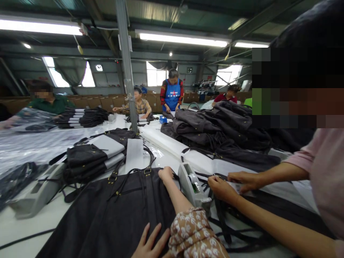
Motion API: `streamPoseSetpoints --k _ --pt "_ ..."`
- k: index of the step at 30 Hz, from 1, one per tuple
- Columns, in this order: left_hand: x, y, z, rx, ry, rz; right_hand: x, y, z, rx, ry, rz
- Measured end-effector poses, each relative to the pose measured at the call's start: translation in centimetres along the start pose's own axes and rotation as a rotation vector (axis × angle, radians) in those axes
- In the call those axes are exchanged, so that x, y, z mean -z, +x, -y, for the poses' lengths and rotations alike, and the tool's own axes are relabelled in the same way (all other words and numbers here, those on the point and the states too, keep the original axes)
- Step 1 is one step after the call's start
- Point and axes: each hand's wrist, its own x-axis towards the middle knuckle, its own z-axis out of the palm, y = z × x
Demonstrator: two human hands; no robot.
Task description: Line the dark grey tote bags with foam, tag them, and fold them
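Note:
A large dark tote bag (126, 211) with strap handles and brass-coloured fittings lies flat in front of me. My left hand (152, 242) rests on its lower part with the fingers spread. At the bag's upper right corner, my right hand (167, 174) has its fingers curled round the edge; the fingertips are partly hidden. A brown floral sleeve covers my right forearm. Just right of that hand stands a grey tape dispenser (192, 184). One handle loop arches up beyond the bag's top edge, beside a white paper sheet (134, 154).
Folded dark bags with white wrapping (88, 157) are stacked at left, near another grey dispenser (37, 193). A big heap of dark bags (215, 125) lies at back right. A metal post (126, 64) rises from the table. A co-worker's hands (225, 188) handle straps close at right.

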Motion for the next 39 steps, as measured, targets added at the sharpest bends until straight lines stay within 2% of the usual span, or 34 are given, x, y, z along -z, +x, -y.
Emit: streamPoseSetpoints --k 6,11,15,18,21,24,26,28,30,32,35,39 --pt "1.2 0.1 -0.1 0.064 -0.122 0.108 -2.0 0.1 -3.1 0.163 -0.104 -0.057" --pt "1.3 -0.2 0.0 0.072 -0.181 0.229 -2.4 0.1 -3.6 0.242 -0.245 -0.085" --pt "1.2 -0.2 0.0 0.074 -0.149 0.245 -1.2 0.6 -2.9 0.309 -0.353 -0.078" --pt "1.5 -0.2 0.2 0.088 -0.229 0.282 0.1 0.2 -1.3 0.352 -0.416 -0.080" --pt "2.4 0.0 0.6 0.122 -0.417 0.359 0.8 -2.1 0.9 0.428 -0.441 -0.122" --pt "3.6 0.4 1.1 0.170 -0.615 0.443 0.1 -5.4 1.5 0.623 -0.429 -0.152" --pt "4.4 0.7 1.4 0.195 -0.703 0.487 -0.9 -6.9 0.0 0.703 -0.437 -0.133" --pt "5.0 1.0 1.8 0.216 -0.747 0.506 -2.0 -7.3 -2.6 0.681 -0.462 -0.062" --pt "5.5 1.1 2.1 0.231 -0.753 0.496 -2.9 -6.6 -5.4 0.630 -0.465 0.024" --pt "5.8 1.2 2.3 0.230 -0.732 0.472 -3.5 -5.6 -7.2 0.609 -0.446 0.042" --pt "5.5 0.8 2.1 0.217 -0.658 0.431 -3.8 -4.5 -7.8 0.596 -0.437 0.028" --pt "3.5 -0.1 1.1 0.198 -0.457 0.356 -3.3 -4.7 -7.0 0.638 -0.513 0.011"
